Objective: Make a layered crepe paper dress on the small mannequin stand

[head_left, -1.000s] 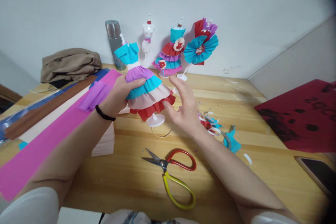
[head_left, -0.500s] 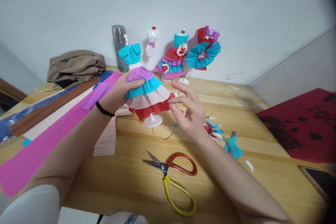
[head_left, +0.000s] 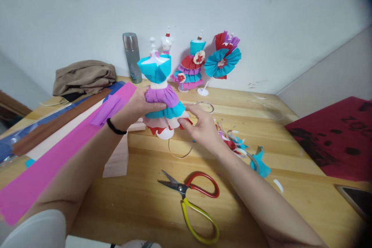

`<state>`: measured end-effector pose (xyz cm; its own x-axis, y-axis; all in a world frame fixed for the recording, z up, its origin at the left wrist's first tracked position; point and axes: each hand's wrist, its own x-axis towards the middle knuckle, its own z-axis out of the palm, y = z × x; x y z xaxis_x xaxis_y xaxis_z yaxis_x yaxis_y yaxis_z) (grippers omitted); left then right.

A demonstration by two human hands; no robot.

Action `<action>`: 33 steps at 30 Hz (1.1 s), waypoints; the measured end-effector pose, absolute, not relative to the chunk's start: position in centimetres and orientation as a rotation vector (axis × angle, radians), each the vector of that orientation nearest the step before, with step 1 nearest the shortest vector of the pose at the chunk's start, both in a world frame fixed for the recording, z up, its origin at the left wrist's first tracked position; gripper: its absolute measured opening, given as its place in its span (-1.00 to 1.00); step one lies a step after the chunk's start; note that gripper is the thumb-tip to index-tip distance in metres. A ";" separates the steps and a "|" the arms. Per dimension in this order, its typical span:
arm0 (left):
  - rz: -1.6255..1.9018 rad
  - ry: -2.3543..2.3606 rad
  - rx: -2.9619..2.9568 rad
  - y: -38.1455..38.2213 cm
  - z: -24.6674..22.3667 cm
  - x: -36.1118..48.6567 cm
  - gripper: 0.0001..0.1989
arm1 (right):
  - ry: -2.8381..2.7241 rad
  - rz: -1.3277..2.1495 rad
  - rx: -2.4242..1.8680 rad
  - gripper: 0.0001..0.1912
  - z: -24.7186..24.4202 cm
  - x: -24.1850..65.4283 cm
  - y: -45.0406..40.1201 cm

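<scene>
My left hand point(head_left: 143, 104) is wrapped round a small white mannequin at the skirt of its layered crepe paper dress point(head_left: 157, 70). The dress has a turquoise top and purple, turquoise, pale pink and red ruffles. At the skirt's right edge, my right hand point(head_left: 203, 126) has thumb and forefinger closed on the lower ruffles. The mannequin's round white base point(head_left: 165, 133) shows below the hem, and the mannequin leans slightly. Part of the skirt is hidden behind my left fingers. Nearer to me on the table lie scissors point(head_left: 181, 189) with spread blades and red and yellow handles.
Other mannequins, one in a tiered dress point(head_left: 192, 62) and one with a turquoise fan point(head_left: 223, 62), stand by the wall beside a flask point(head_left: 132, 58). Paper strips point(head_left: 72, 147) and brown cloth point(head_left: 84, 77) lie left. Paper scraps point(head_left: 261, 164) and a red sheet point(head_left: 337, 139) lie right.
The mannequin has turned more upright, and its top now faces me. My right hand has moved left from beside the skirt and closed on its ruffles. The left hand keeps its hold.
</scene>
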<state>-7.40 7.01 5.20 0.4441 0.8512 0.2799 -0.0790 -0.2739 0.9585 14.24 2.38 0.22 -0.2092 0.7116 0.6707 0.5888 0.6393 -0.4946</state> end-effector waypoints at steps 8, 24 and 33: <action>1.328 1.149 1.846 4.4 5.3 -4.6 -0.69 | -1.712 -0.030 -0.909 -0.50 2.9 12.9 -1.1; 0.855 1.171 2.349 -0.2 4.9 -2.8 -0.16 | -1.303 0.701 -0.950 -0.71 3.5 14.4 1.5; 0.849 0.698 1.764 4.9 5.2 -4.4 -0.50 | -1.299 1.055 -0.878 -0.44 2.7 15.2 3.1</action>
<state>-4.42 4.91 5.25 0.5844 0.7806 0.2214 0.0670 -0.3184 0.9456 15.21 3.06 2.66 -0.0301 0.9496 0.3120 -0.1109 0.3070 -0.9452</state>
